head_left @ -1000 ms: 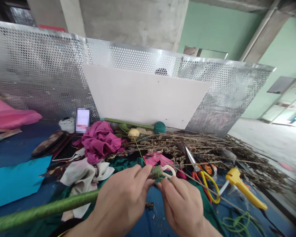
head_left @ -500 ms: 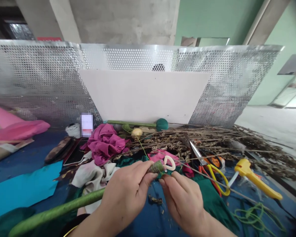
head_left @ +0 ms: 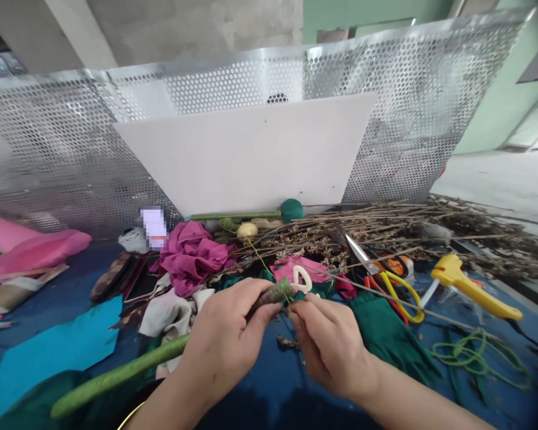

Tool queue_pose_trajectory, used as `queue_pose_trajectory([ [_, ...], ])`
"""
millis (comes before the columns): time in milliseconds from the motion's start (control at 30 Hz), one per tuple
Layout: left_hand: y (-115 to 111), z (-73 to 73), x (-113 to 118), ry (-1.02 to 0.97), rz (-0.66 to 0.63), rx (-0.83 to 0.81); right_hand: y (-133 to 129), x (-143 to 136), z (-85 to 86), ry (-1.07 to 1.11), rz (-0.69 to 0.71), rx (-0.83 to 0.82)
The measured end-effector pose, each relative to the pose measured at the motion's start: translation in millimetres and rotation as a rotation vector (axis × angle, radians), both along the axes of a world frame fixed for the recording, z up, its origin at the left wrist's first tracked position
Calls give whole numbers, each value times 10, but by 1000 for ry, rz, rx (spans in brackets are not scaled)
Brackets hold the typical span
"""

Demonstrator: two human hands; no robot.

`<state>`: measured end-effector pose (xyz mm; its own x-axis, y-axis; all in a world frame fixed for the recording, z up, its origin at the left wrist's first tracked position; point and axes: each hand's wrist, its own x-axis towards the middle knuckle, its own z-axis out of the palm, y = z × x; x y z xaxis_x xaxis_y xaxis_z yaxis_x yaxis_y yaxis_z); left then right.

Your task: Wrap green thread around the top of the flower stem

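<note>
My left hand [head_left: 226, 334] is wrapped around a long green stem [head_left: 125, 373], which runs out behind it to the lower left. At the stem's tip, green thread is wound tightly, and a short strand [head_left: 289, 298] leads toward my right hand [head_left: 332, 343]. That hand's thumb and fingertips are pinched together on the thread, just beside the tip. A cream-coloured loop [head_left: 302, 279] shows just past the tip; whether it is attached I cannot tell. Beyond it lies a pink cloth scrap [head_left: 296, 267].
Scissors with yellow handles [head_left: 403, 295] and a yellow glue gun [head_left: 473, 286] lie at the right, near tangled green string [head_left: 479, 352]. Dried stalks [head_left: 484, 230] stretch along the back. Magenta cloth [head_left: 192, 257] and a blue sheet [head_left: 54, 346] are at the left. A white board [head_left: 251, 161] stands behind.
The view has tilted and shifted slightly. The wound tip now points a little more upward, showing more of its thread. Both hands keep their grips close together.
</note>
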<state>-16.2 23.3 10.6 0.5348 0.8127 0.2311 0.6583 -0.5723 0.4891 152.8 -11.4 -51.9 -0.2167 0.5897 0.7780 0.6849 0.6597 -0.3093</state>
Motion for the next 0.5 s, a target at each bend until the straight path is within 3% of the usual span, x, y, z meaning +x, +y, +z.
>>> queue_pose_trajectory([
  [500,3,21,9,84,38,79,-6,-66,17,421,203,-316],
])
